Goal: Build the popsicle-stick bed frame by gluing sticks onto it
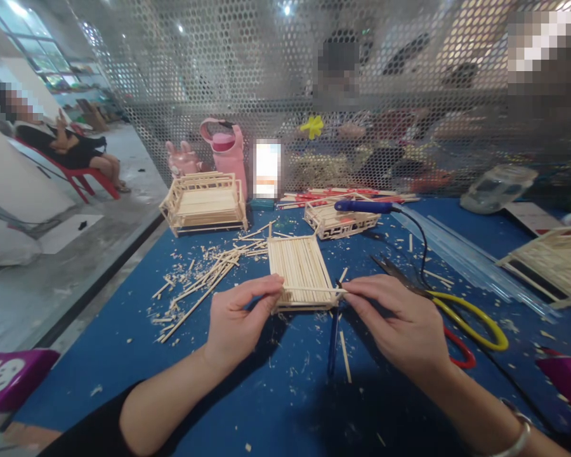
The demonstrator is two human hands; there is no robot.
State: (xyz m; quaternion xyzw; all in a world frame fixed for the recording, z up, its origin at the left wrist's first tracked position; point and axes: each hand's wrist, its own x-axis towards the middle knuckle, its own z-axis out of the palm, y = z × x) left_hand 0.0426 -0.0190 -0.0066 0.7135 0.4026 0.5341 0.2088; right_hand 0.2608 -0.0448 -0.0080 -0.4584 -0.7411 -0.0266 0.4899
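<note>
A thin wooden stick (313, 289) spans the front of a small slatted frame (299, 261) made of pale wooden sticks. My left hand (240, 317) pinches the stick's left end between thumb and forefinger. At the other end, the fingers of my right hand (394, 320) are closed on the same stick, with a small dark tip close by. The slatted frame rests on the blue table (247, 393), and one upright stub rises from its back left corner. Below its front right corner lies a slim blue tool (334, 343), partly in shadow, beside a loose stick (345, 357).
Stick scraps (204, 279) litter the left. Behind stand a stick-built bench (209, 202), another stick model (342, 219) under a corded blue-handled tool (364, 207), and a pink bottle (231, 152). Scissors (471, 320), clear rods (476, 260) and a jar (497, 189) lie right. Perforated metal mesh (247, 82) rises behind.
</note>
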